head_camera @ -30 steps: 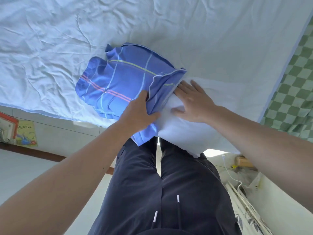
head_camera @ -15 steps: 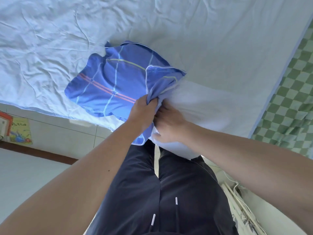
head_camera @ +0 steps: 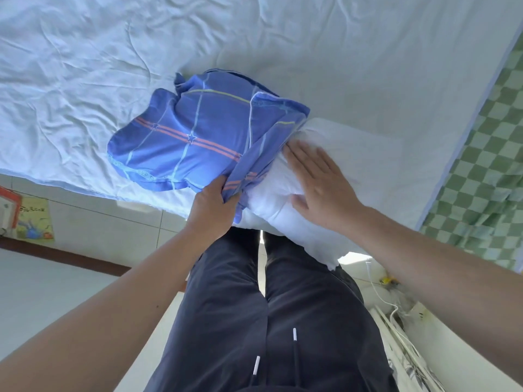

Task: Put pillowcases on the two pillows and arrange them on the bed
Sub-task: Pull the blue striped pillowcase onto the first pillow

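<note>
Sprawling pale-blue bed sheet point(head_camera: 85, 80), left grip point(head_camera: 212, 207) clutching pillowcase point(head_camera: 192, 131), right grip point(head_camera: 319, 185) flat on pillow point(head_camera: 353, 148).

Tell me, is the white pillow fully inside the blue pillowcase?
No, partly in. The white pillow sticks out of the blue pillowcase at its bunched opening.
</note>
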